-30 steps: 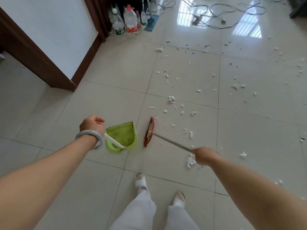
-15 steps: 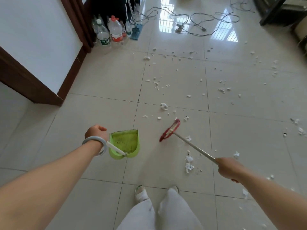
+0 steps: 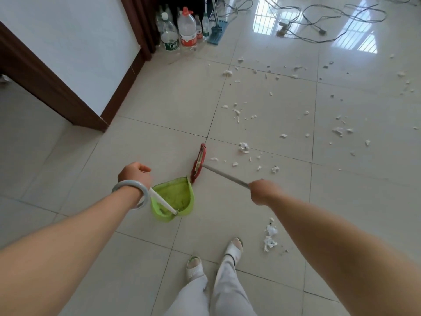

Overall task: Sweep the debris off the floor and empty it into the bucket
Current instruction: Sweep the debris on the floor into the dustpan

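My left hand (image 3: 134, 173) is closed around the white handle of a green dustpan (image 3: 174, 198), which rests on the tiled floor with its mouth facing away from me. My right hand (image 3: 262, 192) grips the metal handle of a red broom (image 3: 198, 163). The broom head stands on the floor just right of the dustpan's front corner. White paper scraps (image 3: 244, 147) lie scattered over the tiles to the right and beyond. A small clump of scraps (image 3: 270, 238) lies near my right foot. No bucket is in view.
A white wall corner with dark brown skirting (image 3: 91, 120) juts out at the left. Plastic bottles (image 3: 187, 28) and a blue mop (image 3: 216, 34) stand at the far wall. Cables (image 3: 319, 23) trail over the floor at the top. My feet (image 3: 214, 258) are below the dustpan.
The broom head has swung left, from right of the dustpan to its front corner. My right hand rose and moved in. The dustpan stayed in my left hand.
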